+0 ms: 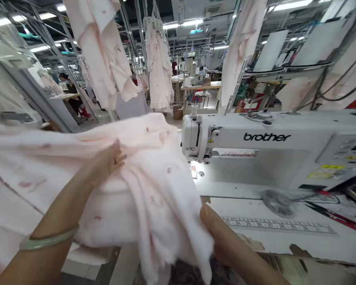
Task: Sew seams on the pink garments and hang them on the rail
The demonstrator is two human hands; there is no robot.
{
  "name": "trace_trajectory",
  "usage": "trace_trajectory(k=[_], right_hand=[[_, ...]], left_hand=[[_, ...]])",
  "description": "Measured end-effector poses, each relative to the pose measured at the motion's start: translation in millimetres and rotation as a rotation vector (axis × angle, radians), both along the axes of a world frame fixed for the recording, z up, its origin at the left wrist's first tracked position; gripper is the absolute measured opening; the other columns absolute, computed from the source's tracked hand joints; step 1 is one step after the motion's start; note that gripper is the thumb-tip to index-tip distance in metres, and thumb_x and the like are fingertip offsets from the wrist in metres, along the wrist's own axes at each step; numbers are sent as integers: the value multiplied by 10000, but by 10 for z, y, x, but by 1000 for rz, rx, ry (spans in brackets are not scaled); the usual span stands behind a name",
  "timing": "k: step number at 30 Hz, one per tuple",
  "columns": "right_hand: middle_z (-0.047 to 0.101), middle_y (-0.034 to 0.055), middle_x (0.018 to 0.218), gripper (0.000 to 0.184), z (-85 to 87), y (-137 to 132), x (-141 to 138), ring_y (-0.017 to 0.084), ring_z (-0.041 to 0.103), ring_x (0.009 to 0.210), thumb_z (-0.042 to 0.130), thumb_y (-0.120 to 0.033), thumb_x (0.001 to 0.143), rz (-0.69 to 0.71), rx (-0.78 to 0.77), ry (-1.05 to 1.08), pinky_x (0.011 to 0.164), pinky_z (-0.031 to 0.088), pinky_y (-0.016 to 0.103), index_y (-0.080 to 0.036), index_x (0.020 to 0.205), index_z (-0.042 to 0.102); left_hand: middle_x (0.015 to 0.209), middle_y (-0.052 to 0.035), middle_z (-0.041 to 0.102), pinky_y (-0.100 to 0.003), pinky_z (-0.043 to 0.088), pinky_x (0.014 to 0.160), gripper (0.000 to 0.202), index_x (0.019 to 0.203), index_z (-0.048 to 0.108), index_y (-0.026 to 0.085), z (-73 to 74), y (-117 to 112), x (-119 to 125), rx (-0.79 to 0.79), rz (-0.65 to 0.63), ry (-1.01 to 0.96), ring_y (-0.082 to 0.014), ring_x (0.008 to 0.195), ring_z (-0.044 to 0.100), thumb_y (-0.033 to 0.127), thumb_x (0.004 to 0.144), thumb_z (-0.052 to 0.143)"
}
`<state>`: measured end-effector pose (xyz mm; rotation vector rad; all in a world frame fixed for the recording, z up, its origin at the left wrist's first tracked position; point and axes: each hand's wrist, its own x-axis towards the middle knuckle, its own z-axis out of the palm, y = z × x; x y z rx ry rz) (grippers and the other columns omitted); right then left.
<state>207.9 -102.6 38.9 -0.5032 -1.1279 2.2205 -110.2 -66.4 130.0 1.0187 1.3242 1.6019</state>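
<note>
Two hands are on one pale pink printed garment [154, 178], which is bunched and lifted off the bench [255, 237] to the left of the sewing machine [267, 146]. Your left hand [111, 158] is closed on a fold in the upper middle of the cloth, fingers curled into it; a pale green bangle [47, 239] sits on that forearm. Your right hand [222, 237] pinches the lower right edge of the same garment, thumb on top, near the front edge of the bench.

Progress, as judged: no part of the garment lies under the presser foot [192, 168], and the needle area is lit and bare. I read this as handling or positioning of the piece, with stitching at this seam not yet begun. Whether other seams are finished cannot be told; the cloth is too crumpled and blurred.

Containers: none is visible at your station. A cardboard box [178, 112] stands on the floor well behind the machine; its contents cannot be made out.

Other items: a printed ruler strip [279, 225] runs along the bench in front of the machine, a red-handled tool [335, 215] lies toward the right edge, and like garments [158, 67] hang overhead.
</note>
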Motion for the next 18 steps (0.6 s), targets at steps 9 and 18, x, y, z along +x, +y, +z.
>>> trace_trajectory(k=[9,18], right_hand=[[648,69,1094,635,-41,82,-172,239,633,977,776,-369,768,-108,173,-106,884,525,390,-218,1312,486],[585,76,1207,531,-85,-5,-364,233,600,1046,697,-266,808,-241,231,-41,888,513,373,-228,1288,473]], left_hand=[[1522,-17,417,-457,260,1184,452,1356,545,323,-331,-194,674,-29,-577,967,-253,1434,324,478,932,526],[799,12,677,-295,480,805,285,810,703,197,-389,269,896,-82,-895,1046,-194,813,645,466,727,751]])
